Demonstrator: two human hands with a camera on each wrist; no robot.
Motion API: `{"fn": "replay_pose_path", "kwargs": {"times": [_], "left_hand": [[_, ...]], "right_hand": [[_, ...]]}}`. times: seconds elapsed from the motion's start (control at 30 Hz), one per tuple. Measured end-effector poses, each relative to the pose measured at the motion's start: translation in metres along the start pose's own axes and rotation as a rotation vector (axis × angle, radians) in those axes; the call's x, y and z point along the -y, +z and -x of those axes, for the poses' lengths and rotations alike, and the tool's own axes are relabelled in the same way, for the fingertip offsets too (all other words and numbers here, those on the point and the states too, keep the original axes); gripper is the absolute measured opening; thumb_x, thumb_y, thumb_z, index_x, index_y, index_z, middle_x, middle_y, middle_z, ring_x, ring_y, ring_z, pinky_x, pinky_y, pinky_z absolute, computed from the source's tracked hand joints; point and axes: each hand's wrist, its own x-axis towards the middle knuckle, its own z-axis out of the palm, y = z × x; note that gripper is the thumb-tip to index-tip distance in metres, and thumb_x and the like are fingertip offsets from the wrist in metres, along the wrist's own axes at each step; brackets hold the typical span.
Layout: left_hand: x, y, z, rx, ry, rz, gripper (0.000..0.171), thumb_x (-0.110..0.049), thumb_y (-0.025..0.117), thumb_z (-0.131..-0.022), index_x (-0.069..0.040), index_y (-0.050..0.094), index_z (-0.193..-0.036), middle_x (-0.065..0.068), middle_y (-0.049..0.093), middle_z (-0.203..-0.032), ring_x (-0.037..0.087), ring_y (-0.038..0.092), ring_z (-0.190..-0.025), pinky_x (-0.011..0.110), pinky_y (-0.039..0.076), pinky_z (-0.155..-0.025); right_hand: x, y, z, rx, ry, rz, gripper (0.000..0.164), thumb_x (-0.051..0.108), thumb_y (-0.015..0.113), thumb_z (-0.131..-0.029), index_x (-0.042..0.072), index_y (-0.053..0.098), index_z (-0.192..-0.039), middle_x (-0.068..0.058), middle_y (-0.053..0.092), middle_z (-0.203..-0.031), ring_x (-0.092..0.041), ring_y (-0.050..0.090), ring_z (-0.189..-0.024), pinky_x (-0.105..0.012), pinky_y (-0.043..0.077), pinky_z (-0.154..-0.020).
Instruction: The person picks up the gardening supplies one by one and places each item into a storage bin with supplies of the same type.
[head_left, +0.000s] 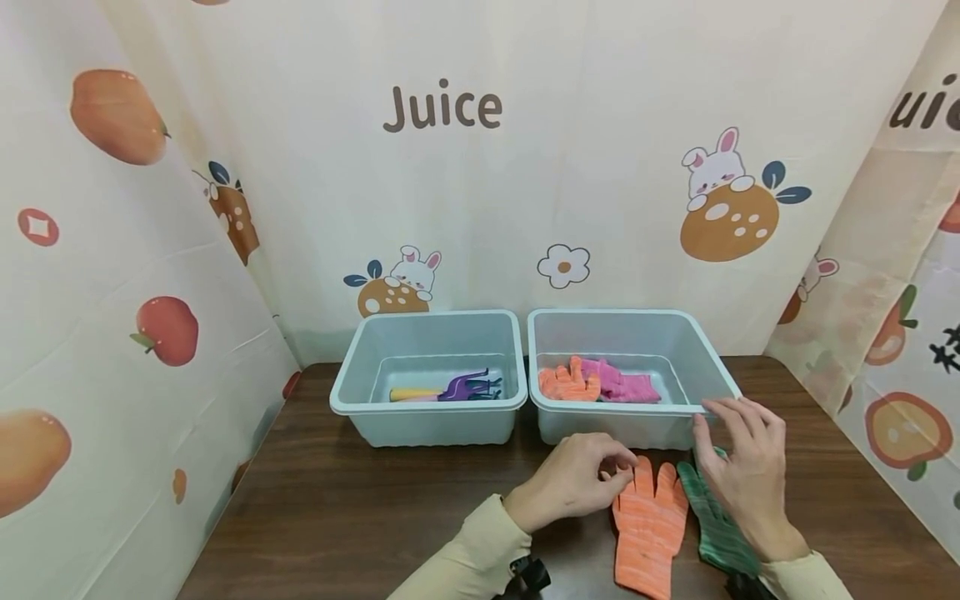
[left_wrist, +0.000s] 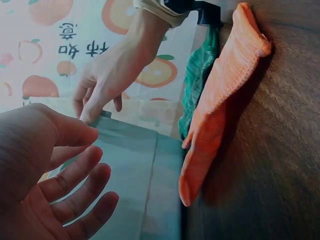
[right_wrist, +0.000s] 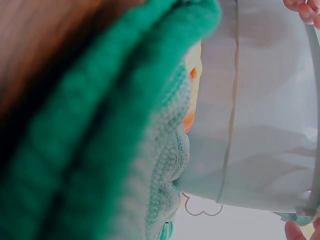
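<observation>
Pinching bin rim (head_left: 622, 408): right fingers (head_left: 738, 421); left fingers (left_wrist: 85, 186) (loosely parted) near orange glove (head_left: 648, 529).

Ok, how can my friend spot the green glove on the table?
On the brown table, find the right-hand blue bin. Just in front of it lies an orange glove. The green glove is just right of that, partly hidden by the person's right hand; its colour sets it apart.

Left sleeve (head_left: 486, 537): was long, pale cream, creased cloth. Right sleeve (head_left: 808, 577): matched in colour. Left wrist mount (head_left: 533, 573): was small, black. Right wrist mount (left_wrist: 208, 12): was black, angular, bracket-shaped. Fingers (left_wrist: 84, 186): were bare.
</observation>
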Motion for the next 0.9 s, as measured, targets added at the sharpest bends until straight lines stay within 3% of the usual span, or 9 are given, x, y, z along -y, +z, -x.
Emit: {"fn": "replay_pose_path", "kwargs": {"times": [0.3, 0.6, 0.9], "left_hand": [[0.005, 0.011, 0.001, 0.069, 0.002, 0.034, 0.021, -0.022, 0.069, -0.103, -0.019, 0.079, -0.121, -0.011, 0.074, -0.102, -0.008, 0.065, -0.084, 0.003, 0.045, -0.071], [0.005, 0.022, 0.002, 0.083, 0.056, -0.141, 0.027, -0.027, 0.069, -0.102, -0.024, 0.077, -0.128, -0.013, 0.075, -0.113, -0.004, 0.063, -0.096, 0.008, 0.044, -0.082], [0.006, 0.024, 0.003, 0.105, 0.055, -0.146, 0.031, -0.03, 0.069, -0.102, -0.025, 0.076, -0.131, -0.012, 0.074, -0.122, -0.001, 0.064, -0.105, 0.011, 0.047, -0.089]], "right_hand": [[0.0, -0.001, 0.002, -0.004, 0.001, -0.005, 0.055, 0.047, 0.061, -0.102, -0.005, 0.076, -0.107, -0.027, 0.071, -0.109, -0.055, 0.053, -0.114, -0.029, 0.027, -0.115], [0.001, -0.001, 0.001, 0.002, 0.007, -0.004, 0.056, 0.048, 0.06, -0.102, -0.006, 0.076, -0.107, -0.027, 0.071, -0.109, -0.054, 0.053, -0.114, -0.03, 0.028, -0.115], [0.002, 0.0, 0.0, 0.0, 0.008, -0.008, 0.051, 0.043, 0.062, -0.101, -0.005, 0.076, -0.107, -0.027, 0.071, -0.11, -0.054, 0.053, -0.115, -0.029, 0.028, -0.115]]}}
